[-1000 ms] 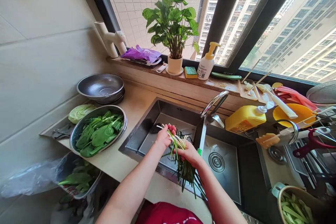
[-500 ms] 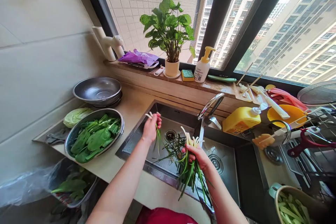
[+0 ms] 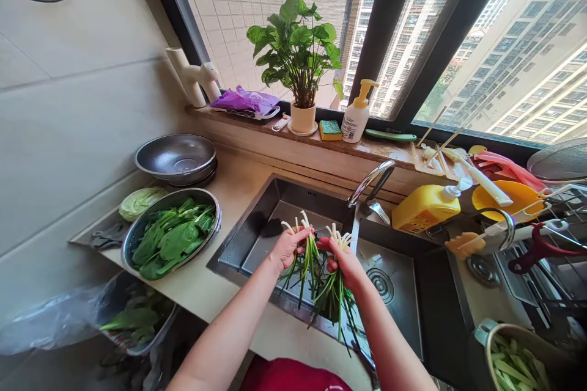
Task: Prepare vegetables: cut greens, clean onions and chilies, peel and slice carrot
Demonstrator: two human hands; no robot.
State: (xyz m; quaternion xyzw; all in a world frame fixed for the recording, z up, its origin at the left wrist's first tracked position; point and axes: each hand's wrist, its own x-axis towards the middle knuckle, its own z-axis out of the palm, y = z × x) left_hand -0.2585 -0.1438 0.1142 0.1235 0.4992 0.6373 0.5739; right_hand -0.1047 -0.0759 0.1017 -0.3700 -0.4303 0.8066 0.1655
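My left hand (image 3: 290, 249) is closed around a small bunch of thin scallions (image 3: 312, 263), their white ends upward and green leaves hanging down. Just beside it, my right hand (image 3: 345, 263) grips a thicker scallion bunch (image 3: 337, 308), also white ends up. The fingertips of both hands are close together; whether they touch is hard to tell. Both bunches hang over the left basin of the dark metal sink (image 3: 257, 220). More loose green leaves lie in that basin, mostly hidden behind the hands and bunches.
A chrome faucet (image 3: 369, 180) rises behind the sink. Left are a bowl of leafy greens (image 3: 217, 220), a metal basin (image 3: 177, 156) and a cabbage (image 3: 140, 203). A yellow bottle (image 3: 419, 211) stands right; a pot of cut green vegetables (image 3: 516, 366) sits lower right. A lined bin (image 3: 137, 317) is below left.
My left hand has moved right and down to beside my right hand, and its scallions now fan out more. The right hand and its bunch have shifted little.
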